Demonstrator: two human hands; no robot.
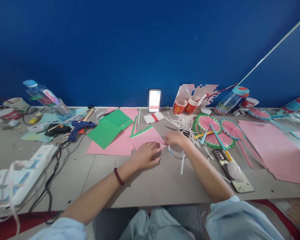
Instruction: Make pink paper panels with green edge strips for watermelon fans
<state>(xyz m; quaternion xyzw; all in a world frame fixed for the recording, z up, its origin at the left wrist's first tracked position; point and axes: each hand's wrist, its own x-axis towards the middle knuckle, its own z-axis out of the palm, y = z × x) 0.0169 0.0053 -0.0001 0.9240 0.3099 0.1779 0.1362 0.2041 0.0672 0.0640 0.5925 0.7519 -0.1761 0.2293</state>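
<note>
A pink sheet of paper point(148, 137) with a green strip along its far edge lies in front of me, turned at an angle. My left hand point(147, 156) rests on its near edge, fingers and thumb apart. At the right corner my right hand point(174, 138) is closed, its fingertips pinching the edge of the sheet; a narrow folded band shows between the hands. Scissors point(183, 132) lie just beyond my right hand. A roll of clear tape point(175, 153) and a white paper strip point(182, 163) are beside my right wrist.
Green sheets point(110, 128) overlap pink paper point(112, 146) on the left, near a blue glue gun point(81, 128) and a power strip point(32, 173). To the right are pleated watermelon fans point(210, 125), a phone point(242, 185) under a mouse point(234, 171), and red paper cups point(180, 106).
</note>
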